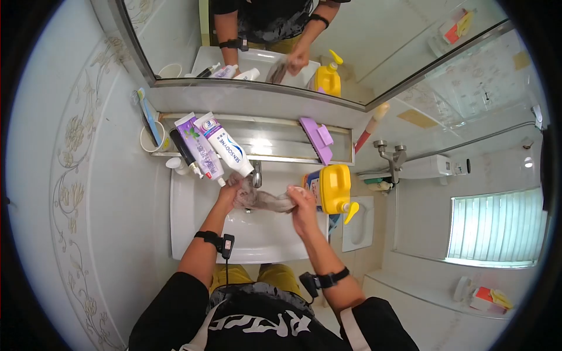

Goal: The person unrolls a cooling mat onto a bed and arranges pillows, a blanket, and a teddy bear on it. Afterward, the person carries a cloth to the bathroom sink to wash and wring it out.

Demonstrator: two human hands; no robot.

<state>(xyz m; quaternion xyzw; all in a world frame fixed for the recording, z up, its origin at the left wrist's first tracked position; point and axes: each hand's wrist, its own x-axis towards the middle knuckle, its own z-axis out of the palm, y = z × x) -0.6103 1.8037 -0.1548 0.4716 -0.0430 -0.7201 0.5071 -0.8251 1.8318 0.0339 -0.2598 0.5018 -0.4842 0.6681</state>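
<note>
A thin wet-looking grey cloth, perhaps a sock, stretches between my two hands over the white sink. Closed around its right end is my right hand. My left hand is at the bunched left end, close to the tap; it is somewhat blurred, but its fingers look closed on the fabric. The yellow pump bottle stands just right of my right hand. Two toothpaste tubes lie on the ledge above my left hand.
On the shelf rests a purple brush-like item. A cup with toothbrushes hangs at the left wall, near a black tube. Behind runs a mirror. A shower mixer is at the right.
</note>
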